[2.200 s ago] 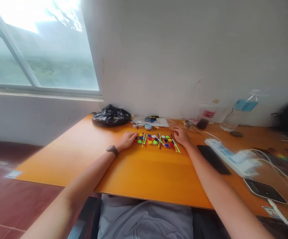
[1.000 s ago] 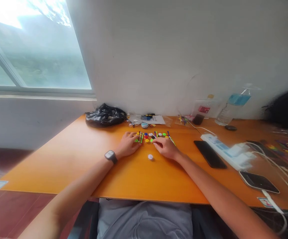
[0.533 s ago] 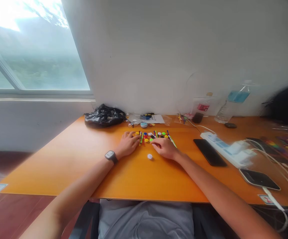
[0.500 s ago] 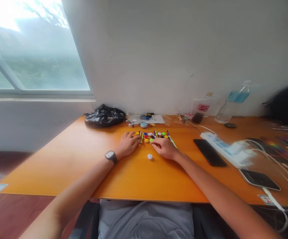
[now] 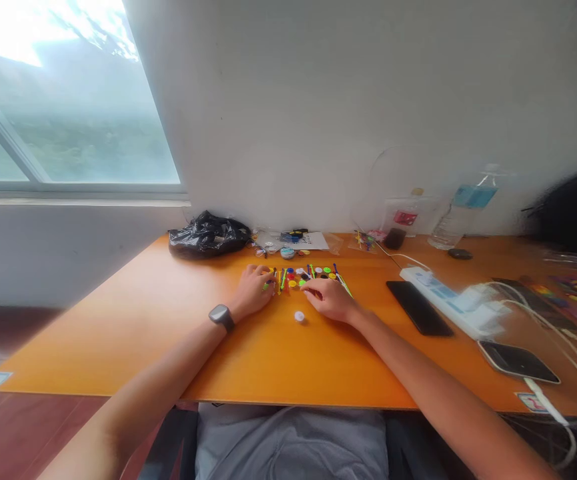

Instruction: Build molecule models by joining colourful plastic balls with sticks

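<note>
A cluster of small coloured discs and thin coloured sticks (image 5: 308, 275) lies on the orange table (image 5: 288, 360) near the wall. My left hand (image 5: 254, 291), with a dark watch on its wrist, rests at the cluster's left end, its fingertips closed on a small green piece. My right hand (image 5: 329, 297) lies over the cluster's near right side, fingers curled and pinching at the pieces; what is in the pinch is hidden. One white disc (image 5: 299, 316) sits apart on the table, just in front of the two hands.
A crumpled black plastic bag (image 5: 207, 235) and papers with small parts (image 5: 298, 240) lie by the wall. To the right are a black phone (image 5: 417, 307), a white power strip (image 5: 456, 303) with cables, another phone (image 5: 517, 361), and a water bottle (image 5: 461, 213).
Since 2.2 s ago my right hand came from the cluster's right end to its near middle, and a white disc now lies apart in front. Over the last half second almost nothing moved.
</note>
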{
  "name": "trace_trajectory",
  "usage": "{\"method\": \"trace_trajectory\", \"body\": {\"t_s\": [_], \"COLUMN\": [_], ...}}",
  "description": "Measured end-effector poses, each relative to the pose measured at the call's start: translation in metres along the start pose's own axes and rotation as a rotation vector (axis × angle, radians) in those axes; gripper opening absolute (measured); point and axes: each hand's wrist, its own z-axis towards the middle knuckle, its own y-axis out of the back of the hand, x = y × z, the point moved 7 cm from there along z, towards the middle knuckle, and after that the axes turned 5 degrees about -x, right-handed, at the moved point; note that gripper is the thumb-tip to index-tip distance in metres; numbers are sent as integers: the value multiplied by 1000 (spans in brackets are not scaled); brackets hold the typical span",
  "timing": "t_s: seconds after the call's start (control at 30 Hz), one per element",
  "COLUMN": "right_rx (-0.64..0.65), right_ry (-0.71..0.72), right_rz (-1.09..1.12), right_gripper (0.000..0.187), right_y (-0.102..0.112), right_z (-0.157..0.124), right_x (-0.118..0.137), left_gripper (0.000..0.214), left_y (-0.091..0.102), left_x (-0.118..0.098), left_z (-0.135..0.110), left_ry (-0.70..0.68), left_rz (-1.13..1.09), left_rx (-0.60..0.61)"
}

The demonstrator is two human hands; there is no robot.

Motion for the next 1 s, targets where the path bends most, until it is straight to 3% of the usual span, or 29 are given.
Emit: {"method": "trace_trajectory", "body": {"t_s": [0.33,0.53,0.6,0.73,0.9,1.0], "right_rx": [-10,-59,-84,-91,29,15], "right_ry": [21,53,78,132,74,42], "right_rz": [-18,20,47,114,155,182], "right_gripper": [21,23,29,45,23,23], "right_y": [1,4,7,8,-6,-7], "right_z": [-1,0,0,-1,-3,-2], "right_x": [2,4,9,22,19,13], "left_gripper": [15,14,15,19,24,29], "left_y": [4,19,20,8,-1,6], "left_x": [-3,-10,-19,-39,-48,-51], "left_z": [1,3,1,-6,-12,-12], "left_ry": [11,22,-1,-59,-54,-39], "left_rz": [-133,-271,-352,-574,-717,-738], "left_rx": [-45,-129,-102,67,164,157]}}
